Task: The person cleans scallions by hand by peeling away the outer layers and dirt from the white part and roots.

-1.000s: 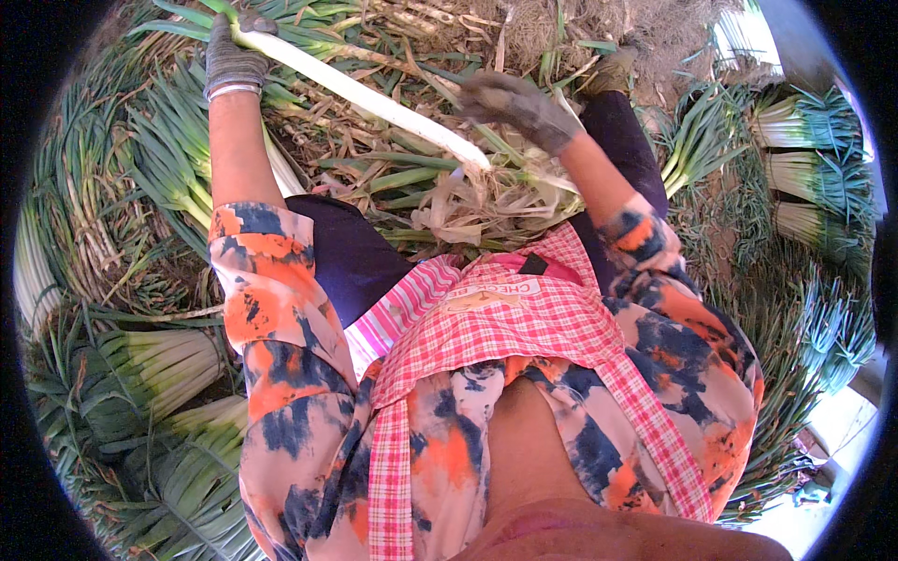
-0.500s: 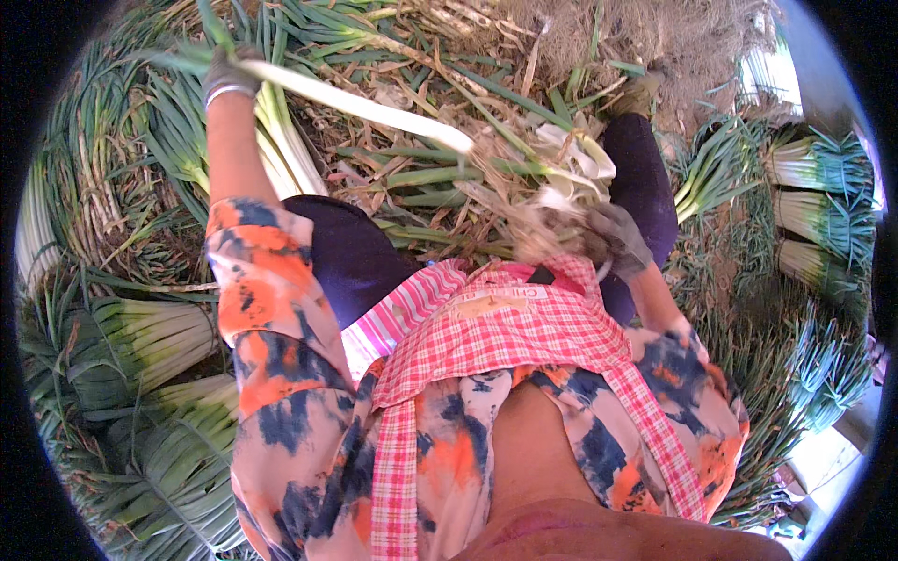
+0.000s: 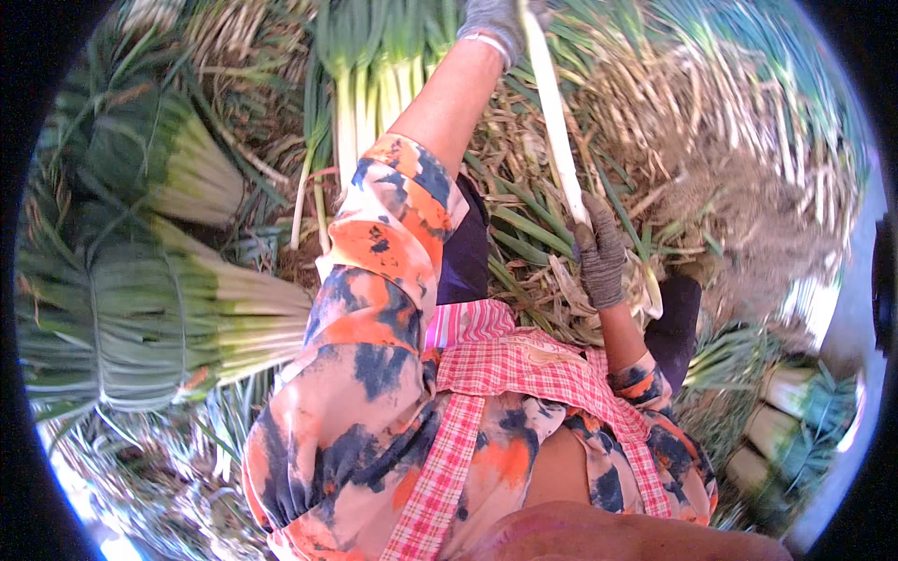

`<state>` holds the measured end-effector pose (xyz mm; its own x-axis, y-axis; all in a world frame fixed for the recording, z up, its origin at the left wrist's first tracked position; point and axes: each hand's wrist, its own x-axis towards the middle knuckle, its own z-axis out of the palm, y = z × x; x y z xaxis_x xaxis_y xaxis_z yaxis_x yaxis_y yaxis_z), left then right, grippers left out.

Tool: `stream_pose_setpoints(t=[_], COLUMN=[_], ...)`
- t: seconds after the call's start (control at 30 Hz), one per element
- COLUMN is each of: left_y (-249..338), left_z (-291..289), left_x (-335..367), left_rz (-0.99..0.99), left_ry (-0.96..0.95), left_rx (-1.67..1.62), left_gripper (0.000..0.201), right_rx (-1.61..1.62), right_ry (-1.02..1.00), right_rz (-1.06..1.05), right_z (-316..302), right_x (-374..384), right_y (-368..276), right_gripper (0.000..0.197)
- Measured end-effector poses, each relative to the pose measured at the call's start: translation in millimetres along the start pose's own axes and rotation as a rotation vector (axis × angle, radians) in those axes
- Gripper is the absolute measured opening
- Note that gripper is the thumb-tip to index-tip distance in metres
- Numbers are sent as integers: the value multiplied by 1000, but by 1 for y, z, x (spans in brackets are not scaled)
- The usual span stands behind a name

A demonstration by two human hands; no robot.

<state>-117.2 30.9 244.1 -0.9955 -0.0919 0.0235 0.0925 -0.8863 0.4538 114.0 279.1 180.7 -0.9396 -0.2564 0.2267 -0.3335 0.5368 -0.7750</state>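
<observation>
One long green onion point(image 3: 554, 112) with a white stalk runs from the top edge down toward my lap. At its upper end my left hand point(image 3: 498, 22), in a grey knit glove, is closed round it, partly cut off by the picture's edge. My right hand point(image 3: 603, 254), in a dirty grey glove, has its fingers closed on the lower white end. Beneath them lies a heap of peeled leaves and dry husks point(image 3: 561, 290). Cleaned green onions point(image 3: 374, 98) lie side by side to the left of my left forearm.
Big tied bundles of green onions point(image 3: 140, 309) are stacked at the left. Smaller bundles point(image 3: 781, 425) stand at the lower right. Unpeeled onions with tangled dry roots point(image 3: 711, 201) fill the far right. My knee point(image 3: 675, 323) is beside the husk heap.
The view has turned leftward. The green onion has swung from slanting across to nearly upright. My right hand has come from a pale, blurred clump by my lap to the onion's white end.
</observation>
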Motion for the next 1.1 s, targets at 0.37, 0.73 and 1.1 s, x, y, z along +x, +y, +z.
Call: stream_pose_setpoints(t=[0.37,0.73,1.1], left_y=[172,54,40], left_z=[-24,-295,-223], left_x=[-47,-106,-117], left_rz=[413,-429,-426], left_ry=[-109,671,712], left_rx=[1125,2032,2257], left_gripper=[35,64,37], right_rx=[215,31,107], right_ry=[-144,-411,99], right_rz=[-376,172,452], right_z=[136,89,21], right_x=[127,8,76], right_y=[-104,19,149], right_gripper=[37,27,28])
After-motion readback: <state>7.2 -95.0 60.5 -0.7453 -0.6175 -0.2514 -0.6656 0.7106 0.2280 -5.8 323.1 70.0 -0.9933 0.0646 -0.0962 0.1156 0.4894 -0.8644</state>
